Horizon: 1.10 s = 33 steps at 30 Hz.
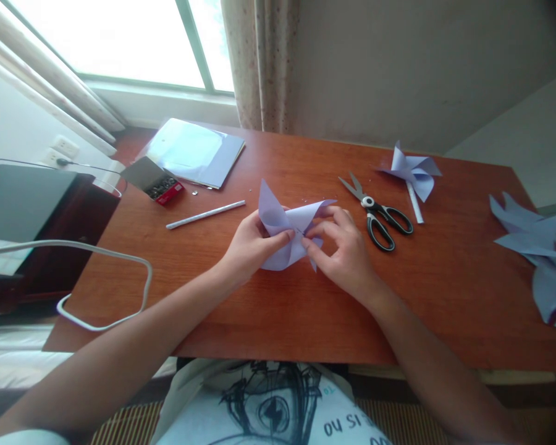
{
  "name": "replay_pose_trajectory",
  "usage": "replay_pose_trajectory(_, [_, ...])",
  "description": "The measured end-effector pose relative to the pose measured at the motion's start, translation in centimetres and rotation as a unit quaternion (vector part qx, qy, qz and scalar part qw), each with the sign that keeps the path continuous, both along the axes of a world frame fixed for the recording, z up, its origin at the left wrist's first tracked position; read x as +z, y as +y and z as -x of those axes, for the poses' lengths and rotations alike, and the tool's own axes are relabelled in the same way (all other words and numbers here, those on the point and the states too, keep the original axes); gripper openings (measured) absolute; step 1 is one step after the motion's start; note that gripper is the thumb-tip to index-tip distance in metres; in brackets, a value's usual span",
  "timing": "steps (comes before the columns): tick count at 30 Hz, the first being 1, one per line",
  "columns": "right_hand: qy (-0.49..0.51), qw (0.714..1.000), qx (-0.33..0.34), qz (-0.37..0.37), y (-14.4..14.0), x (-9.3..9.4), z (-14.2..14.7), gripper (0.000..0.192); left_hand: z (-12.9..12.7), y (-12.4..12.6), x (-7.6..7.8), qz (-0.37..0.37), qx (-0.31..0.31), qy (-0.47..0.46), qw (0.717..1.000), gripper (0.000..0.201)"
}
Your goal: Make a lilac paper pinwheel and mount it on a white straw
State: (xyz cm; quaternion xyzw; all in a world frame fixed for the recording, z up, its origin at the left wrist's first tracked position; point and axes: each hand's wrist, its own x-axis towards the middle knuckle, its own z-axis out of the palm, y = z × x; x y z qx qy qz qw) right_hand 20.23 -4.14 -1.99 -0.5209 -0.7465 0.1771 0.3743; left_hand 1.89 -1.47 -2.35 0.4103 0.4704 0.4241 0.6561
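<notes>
A pale lilac paper pinwheel shape (282, 224) lies at the middle of the wooden table (306, 309), its corners folded toward the centre. My left hand (249, 247) pinches its centre from the left, thumb on top. My right hand (345, 247) holds the right side, fingertips pressing at the centre folds. Both hands are closed on the paper.
Black-handled scissors (375, 210) lie just right of my hands. A finished pinwheel on a white stick (413, 173) sits at the back right. Lilac paper scraps (537, 253) cover the right edge. A white stick (206, 214), a box of pins (160, 182) and a paper pad (194, 151) lie back left.
</notes>
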Motion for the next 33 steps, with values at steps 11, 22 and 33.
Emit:
replay_pose_trajectory(11, [0.095,0.984,-0.081,0.125,0.5,-0.6,-0.5,0.023,0.1,0.0,-0.3,-0.01,0.013,0.018,1.0,0.039])
replay_pose_trajectory(22, [0.329,0.899,0.035,0.288,1.0,-1.4,-0.4,0.028,0.1,-0.1,0.0,-0.009,-0.007,-0.005,1.0,0.045])
replay_pose_trajectory(33, [0.193,0.941,-0.032,0.278,0.6,-0.6,-0.2,0.022,0.0,-0.2,-0.3,-0.008,-0.038,0.0,0.999,0.049])
